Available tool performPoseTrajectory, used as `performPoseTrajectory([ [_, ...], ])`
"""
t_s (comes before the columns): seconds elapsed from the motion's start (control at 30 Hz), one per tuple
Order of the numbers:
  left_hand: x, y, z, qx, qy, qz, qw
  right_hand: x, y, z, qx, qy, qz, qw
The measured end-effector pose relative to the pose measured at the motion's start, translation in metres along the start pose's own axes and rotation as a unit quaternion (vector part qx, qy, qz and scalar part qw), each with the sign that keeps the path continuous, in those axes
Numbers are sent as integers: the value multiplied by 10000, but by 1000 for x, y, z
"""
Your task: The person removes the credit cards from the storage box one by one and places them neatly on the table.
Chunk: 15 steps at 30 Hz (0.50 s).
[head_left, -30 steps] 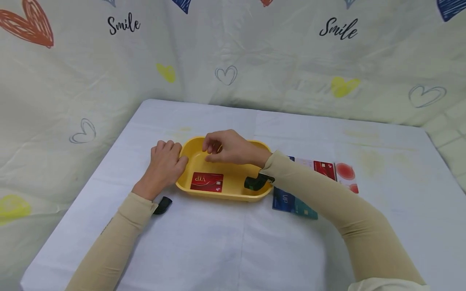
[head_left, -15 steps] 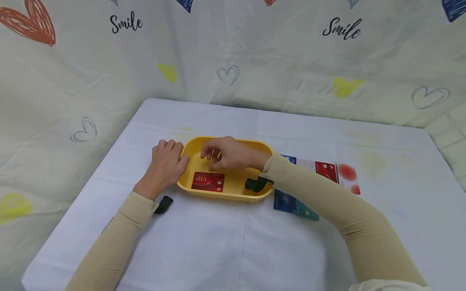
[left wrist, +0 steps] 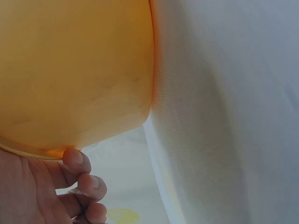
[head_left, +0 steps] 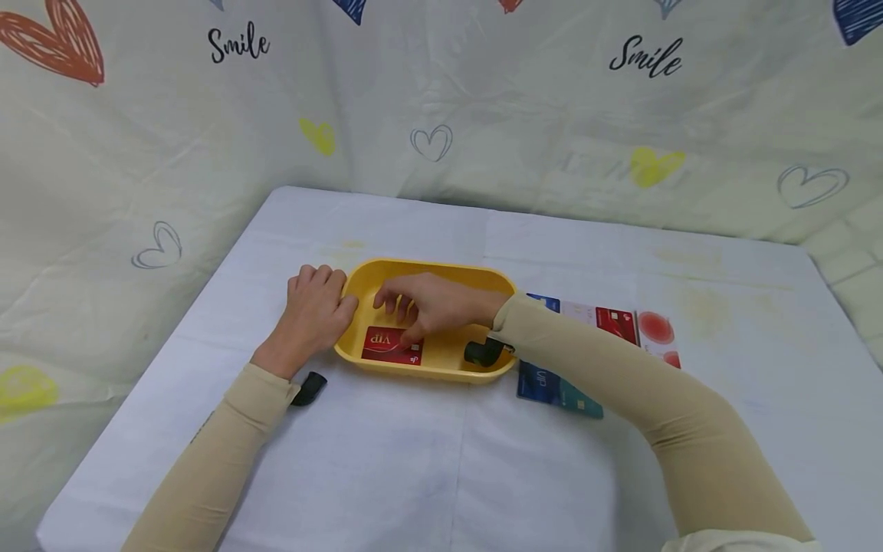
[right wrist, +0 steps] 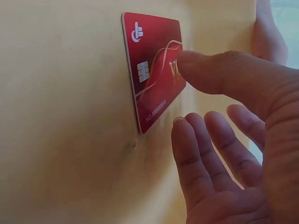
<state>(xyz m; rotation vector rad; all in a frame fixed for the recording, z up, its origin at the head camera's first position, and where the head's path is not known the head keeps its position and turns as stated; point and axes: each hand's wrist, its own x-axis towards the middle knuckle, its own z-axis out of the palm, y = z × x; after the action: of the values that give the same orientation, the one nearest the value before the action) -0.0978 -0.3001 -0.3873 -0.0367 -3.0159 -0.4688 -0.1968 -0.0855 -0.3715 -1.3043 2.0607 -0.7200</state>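
Note:
A yellow plastic tray (head_left: pixel 441 374) with rounded ends stands on the white-covered table. My left hand (head_left: pixel 313 318) grips its left end, thumb over the rim and curled fingers outside, as the left wrist view (left wrist: pixel 51 182) also shows. On the tray's floor lies a red VIP card (head_left: pixel 379 346) with a chip, seen close in the right wrist view. My right hand (head_left: pixel 438 303) is low inside the tray with spread, bent fingers. Its thumb (right wrist: pixel 210 70) overlaps the card's VIP lettering; whether it touches is unclear. The other fingers are beside the card's edge, pinching nothing.
Right of the tray lie a blue-green card (head_left: pixel 559 389), a red card (head_left: pixel 616 323), a blue card (head_left: pixel 545 302) and a card with red circles (head_left: pixel 657 328), partly behind my right sleeve. A patterned curtain (head_left: pixel 538 100) hangs behind the table (head_left: pixel 386 468).
My right hand has come down and toward me inside the tray, its thumb now over the red card. The left hand stays on the rim.

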Motion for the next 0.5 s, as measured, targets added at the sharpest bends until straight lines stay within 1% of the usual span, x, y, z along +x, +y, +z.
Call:
performPoseTrajectory([
  [0.1,0,0,0,-6,-6,-17,10000,0,0,1,-46,-108,58,9999],
  [0.5,0,-1,0,-40,-20,-10,10000,-1,-3,2,-654,-380,115,9971],
])
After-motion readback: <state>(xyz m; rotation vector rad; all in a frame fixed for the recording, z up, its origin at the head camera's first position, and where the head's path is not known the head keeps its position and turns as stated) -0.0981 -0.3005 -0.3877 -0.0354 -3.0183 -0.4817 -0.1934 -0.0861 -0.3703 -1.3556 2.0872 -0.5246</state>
